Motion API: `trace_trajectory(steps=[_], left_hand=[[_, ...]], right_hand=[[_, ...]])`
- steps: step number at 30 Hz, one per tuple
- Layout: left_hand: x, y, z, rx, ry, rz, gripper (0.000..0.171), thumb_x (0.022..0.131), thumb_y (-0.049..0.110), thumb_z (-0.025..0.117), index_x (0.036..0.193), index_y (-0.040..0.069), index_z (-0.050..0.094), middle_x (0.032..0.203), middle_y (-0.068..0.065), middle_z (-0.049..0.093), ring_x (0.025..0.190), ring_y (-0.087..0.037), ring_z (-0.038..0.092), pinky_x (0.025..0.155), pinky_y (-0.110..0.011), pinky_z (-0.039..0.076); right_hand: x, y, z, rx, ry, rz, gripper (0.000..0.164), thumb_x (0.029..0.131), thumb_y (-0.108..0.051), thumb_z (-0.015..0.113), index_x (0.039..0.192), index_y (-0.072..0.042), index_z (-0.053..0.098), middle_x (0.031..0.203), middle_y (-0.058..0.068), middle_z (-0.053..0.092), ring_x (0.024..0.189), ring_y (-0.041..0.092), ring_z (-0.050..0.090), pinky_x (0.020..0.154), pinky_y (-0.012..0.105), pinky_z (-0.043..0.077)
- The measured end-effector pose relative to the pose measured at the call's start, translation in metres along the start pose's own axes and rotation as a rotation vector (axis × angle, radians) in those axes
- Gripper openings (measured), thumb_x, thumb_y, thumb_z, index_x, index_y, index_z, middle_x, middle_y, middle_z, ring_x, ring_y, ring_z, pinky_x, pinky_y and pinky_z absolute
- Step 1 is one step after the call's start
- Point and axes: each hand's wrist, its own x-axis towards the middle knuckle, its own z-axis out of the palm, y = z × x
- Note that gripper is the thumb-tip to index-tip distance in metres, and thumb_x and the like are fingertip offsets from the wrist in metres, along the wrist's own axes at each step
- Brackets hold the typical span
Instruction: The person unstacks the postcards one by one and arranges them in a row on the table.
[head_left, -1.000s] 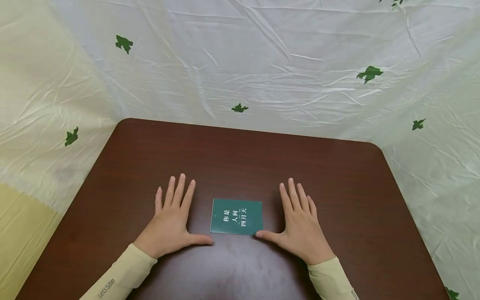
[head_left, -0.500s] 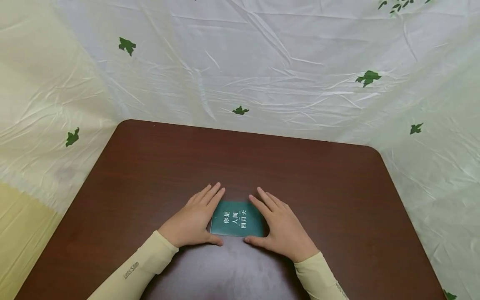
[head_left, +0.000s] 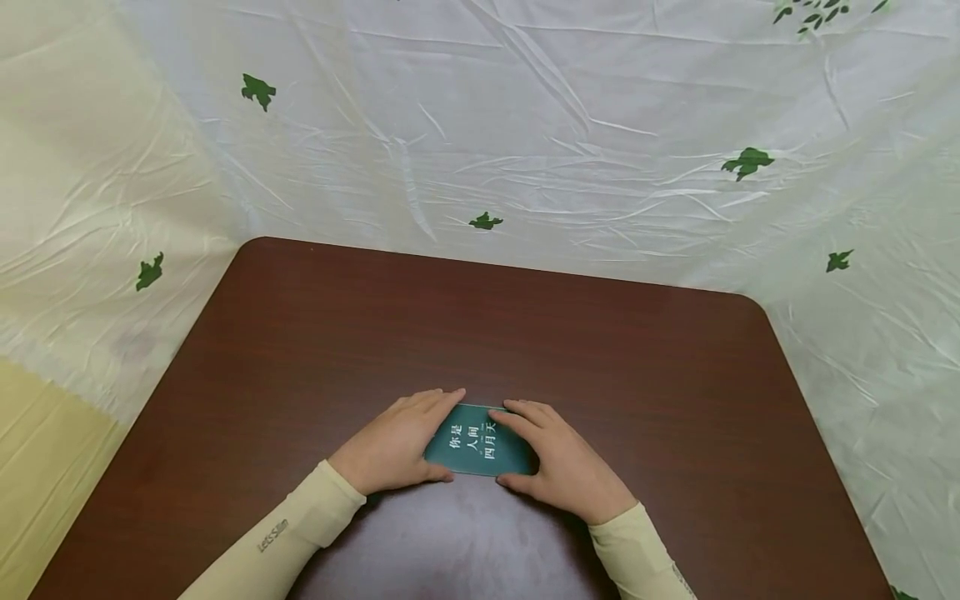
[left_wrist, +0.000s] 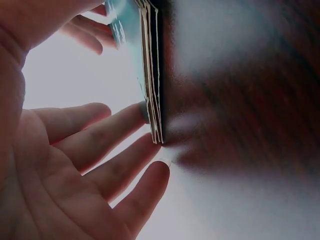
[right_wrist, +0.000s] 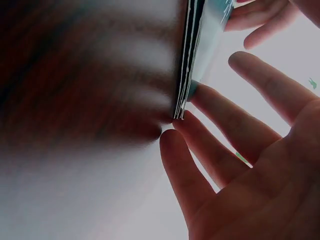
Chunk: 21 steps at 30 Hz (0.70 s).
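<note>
A thin green booklet (head_left: 467,460) with white Chinese characters lies flat on the brown table, turned sideways. Several layers show along its edge in both wrist views. My left hand (head_left: 397,442) holds the booklet's left end, thumb at the near edge and fingers at the far corner. At the right end my right hand (head_left: 576,468) holds it the same way, its index finger reaching over the cover. In the left wrist view, fingertips of the left hand (left_wrist: 75,150) meet the corner of the booklet (left_wrist: 151,75); the thumb tip is out of frame there.
The dark brown tabletop (head_left: 480,333) has rounded far corners. Whitish cloth (head_left: 570,92) with green leaf-like patches hangs behind the table and along both sides. A yellow area (head_left: 45,467) shows at the lower left.
Both hands have come inward from either side, where their fingers were spread. Fingers have drawn in to the far edge and thumbs to the near edge. The booklet has hardly moved.
</note>
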Motion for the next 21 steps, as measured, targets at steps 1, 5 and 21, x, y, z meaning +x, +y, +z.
trace_trajectory(steps=[1,5,21], left_hand=[[0.0,0.0,0.0,0.005,0.004,0.004,0.109,0.083,0.043,0.095,0.169,0.011,0.036,0.166,-0.012,0.051,0.156,-0.035,0.046,0.128,-0.056,0.037],[0.002,0.0,0.0,0.016,0.016,0.019,0.108,0.084,0.043,0.094,0.169,0.011,0.036,0.165,-0.009,0.052,0.155,-0.033,0.048,0.128,-0.055,0.038],[0.002,-0.002,-0.016,-0.012,0.031,0.061,0.103,0.084,0.038,0.095,0.166,0.007,0.041,0.163,-0.009,0.054,0.152,-0.033,0.051,0.127,-0.055,0.038]], right_hand=[[0.0,0.0,0.0,0.001,0.0,0.002,0.086,0.083,-0.039,0.095,0.159,-0.028,0.056,0.163,0.003,0.054,0.15,0.027,0.051,0.115,0.048,0.054],[0.001,0.0,-0.004,-0.009,0.006,0.007,0.085,0.082,-0.04,0.095,0.158,-0.027,0.057,0.162,0.002,0.055,0.15,0.026,0.052,0.115,0.048,0.054],[0.003,-0.006,-0.007,-0.065,0.078,-0.036,0.081,0.08,-0.045,0.096,0.152,-0.024,0.063,0.157,0.004,0.061,0.143,0.026,0.059,0.114,0.048,0.055]])
